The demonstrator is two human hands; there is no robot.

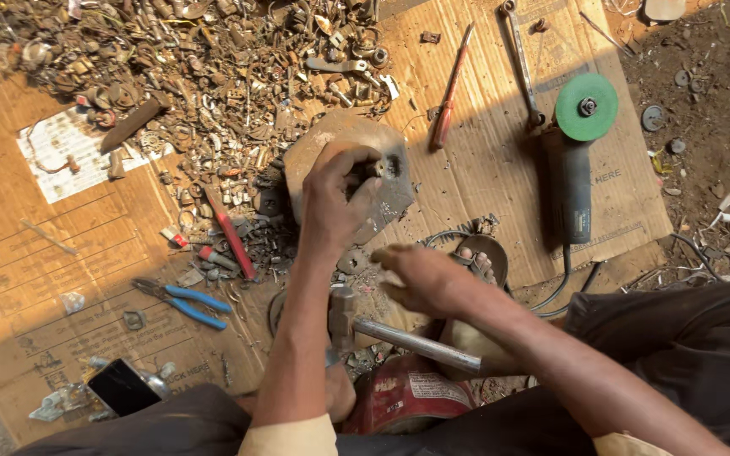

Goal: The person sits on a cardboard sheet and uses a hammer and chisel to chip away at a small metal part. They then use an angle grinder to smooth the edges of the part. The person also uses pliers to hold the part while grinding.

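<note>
Cardboard (61,253) sheets cover the ground, and at lower left lie blue-handled pliers (183,301) near a dark phone-like slab (122,386). Across the upper left spreads a heap of rusty scrap (213,76): nuts, washers, bolts, loose and likely to roll.

At centre, the left hand (335,198) is closed over the top of a thick metal block (348,169), fingers curled onto a small part on its face. The block looks heavy, stiff and rough-edged; its flat sides seem the safest hold, away from the jagged lower corner.

Just below, a hammer (382,332) lies with its head near the left forearm, steel handle running to the right. The right hand (424,279) hovers above it, fingers loosely bent, gripping nothing that shows.

Right of centre lie a red-handled screwdriver (449,93) and a spanner (521,59). Further right rests an angle grinder (574,169) with a green disc, its cord trailing toward the knees. Open room is the bare cardboard between block and grinder; beyond the right edge is dirt.
</note>
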